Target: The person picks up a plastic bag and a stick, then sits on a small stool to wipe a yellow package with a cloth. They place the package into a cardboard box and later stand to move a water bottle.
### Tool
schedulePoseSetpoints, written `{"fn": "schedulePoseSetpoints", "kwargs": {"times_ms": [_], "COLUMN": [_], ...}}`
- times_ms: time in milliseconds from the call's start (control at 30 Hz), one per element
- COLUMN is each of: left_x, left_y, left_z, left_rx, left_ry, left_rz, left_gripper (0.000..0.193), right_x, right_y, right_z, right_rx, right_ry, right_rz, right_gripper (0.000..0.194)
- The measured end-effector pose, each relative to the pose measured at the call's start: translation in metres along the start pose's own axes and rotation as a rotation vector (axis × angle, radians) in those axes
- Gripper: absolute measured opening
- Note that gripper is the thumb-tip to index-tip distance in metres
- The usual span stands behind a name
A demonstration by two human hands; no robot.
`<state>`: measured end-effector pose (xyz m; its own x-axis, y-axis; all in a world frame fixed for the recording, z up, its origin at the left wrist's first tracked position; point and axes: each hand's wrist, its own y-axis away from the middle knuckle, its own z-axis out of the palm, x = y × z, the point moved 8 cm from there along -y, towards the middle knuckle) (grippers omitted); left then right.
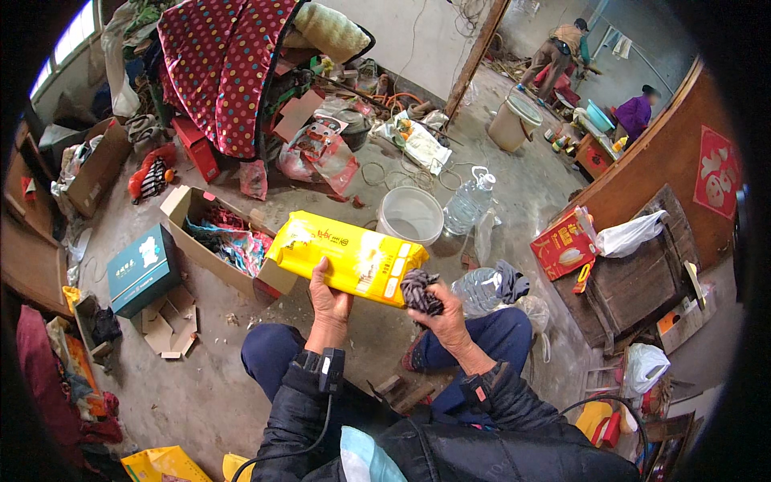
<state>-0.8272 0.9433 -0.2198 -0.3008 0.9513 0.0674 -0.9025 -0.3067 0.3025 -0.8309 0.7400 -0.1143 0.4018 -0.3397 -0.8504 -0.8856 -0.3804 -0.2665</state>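
Observation:
My left hand grips the lower edge of a yellow plastic food packet, its thumb on the front face. The packet bears writing and is tilted, its right end lower. At that right end my right hand holds a crumpled dark striped cloth against or very near the packet. Behind the packet's left part stands an open cardboard box with colourful cloths in it. A white plastic bucket stands just beyond the packet.
Large clear plastic bottles stand and lie to the right. A teal box sits on the left floor. A red carton and a white bag lie on a dark wooden board. Two people are at the back right, near a lidded bucket.

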Motion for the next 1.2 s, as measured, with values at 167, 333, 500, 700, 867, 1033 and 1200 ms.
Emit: {"fn": "schedulePoseSetpoints", "kwargs": {"times_ms": [167, 333, 500, 700, 867, 1033, 1200], "left_x": [0.005, 0.007, -0.004, -0.006, -0.017, -0.037, -0.046], "left_y": [-0.002, -0.002, -0.002, 0.002, 0.008, 0.015, 0.022], "left_z": [-0.003, -0.006, -0.011, -0.011, -0.009, -0.009, 0.0], "left_rx": [-0.014, -0.008, 0.017, 0.03, -0.012, -0.1, -0.241], "left_ry": [-0.018, -0.039, -0.079, -0.154, -0.206, -0.37, -0.495], "left_rz": [0.025, 0.03, -0.018, -0.042, -0.134, -0.243, -0.258], "left_gripper": [0.048, 0.049, 0.046, 0.042, 0.043, 0.051, 0.058], "right_x": [-0.004, 0.0, 0.021, 0.017, -0.002, -0.05, -0.048], "right_y": [0.016, -0.009, -0.038, 0.002, -0.008, -0.029, -0.029], "right_z": [-0.002, -0.041, -0.012, 0.014, -0.024, 0.002, 0.043], "right_rx": [-0.388, -0.083, 0.048, -0.054, 0.025, -0.266, -0.439], "right_ry": [0.013, -0.614, -0.541, -0.393, -0.551, 0.052, 0.267], "right_rz": [0.109, 0.281, 0.231, 0.16, 0.294, -0.254, -0.558], "right_gripper": [0.038, 0.039, 0.037, 0.03, 0.036, 0.047, 0.047]}}
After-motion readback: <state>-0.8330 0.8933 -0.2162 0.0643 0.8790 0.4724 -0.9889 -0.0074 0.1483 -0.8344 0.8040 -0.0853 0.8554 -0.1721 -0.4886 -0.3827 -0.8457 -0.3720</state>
